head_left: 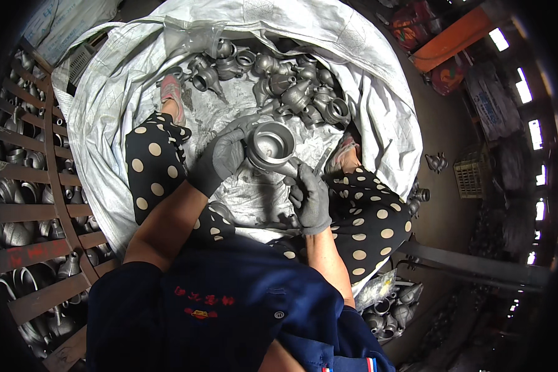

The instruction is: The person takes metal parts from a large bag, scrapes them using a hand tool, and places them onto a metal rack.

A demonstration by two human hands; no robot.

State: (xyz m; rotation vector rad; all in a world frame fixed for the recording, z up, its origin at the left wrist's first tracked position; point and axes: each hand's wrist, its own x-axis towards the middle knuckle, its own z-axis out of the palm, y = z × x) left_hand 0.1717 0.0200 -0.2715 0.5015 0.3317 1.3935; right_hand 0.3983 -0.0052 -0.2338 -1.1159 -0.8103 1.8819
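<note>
A grey metal casting with a wide round mouth is held up over the open white sack. My left hand, in a dark grey glove, grips its left side, the fingers partly hidden behind it. A narrower neck points from the casting toward my right hand. That gloved hand is closed, its fingers curled around the end of the neck; whether anything else is in it I cannot make out. Beyond my hands, several similar castings lie heaped on the sack's lining.
The white woven sack spreads around my legs. Slatted rusty racks full of castings stand on the left. More castings lie at the lower right, below a metal bar. A yellowish crate sits on the floor at the right.
</note>
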